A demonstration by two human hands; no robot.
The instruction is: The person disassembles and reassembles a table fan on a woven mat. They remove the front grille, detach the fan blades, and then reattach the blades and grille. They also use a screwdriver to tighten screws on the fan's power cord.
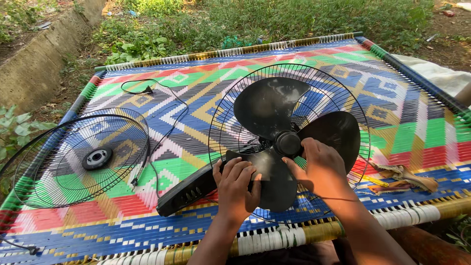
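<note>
Woven cot [422, 132], bright multicolour geometric pattern, fills most of the view; everything else is placed relative to it. Fan body [196, 189], black, lies on its side near the cot's near edge, middle. Its rear wire guard [338, 83] stands tilted over the cot's centre, with the three-lobed black blade [267, 105] still mounted in front of it. Loose front guard [81, 159] (round, grey hub in the middle) lies flat at the cot's left edge, partly overhanging it. Black power cord [167, 132] trails across the cot's left half, from the far side back toward the fan body. Left hand [238, 189] is pressed flat, fingers spread, on the lower blade lobe where it meets the motor housing. Right hand [319, 164] is curled, fingertips pinching the round blade cap [288, 143]. Dry husk scraps [405, 177] sit at the cot's right near corner.
</note>
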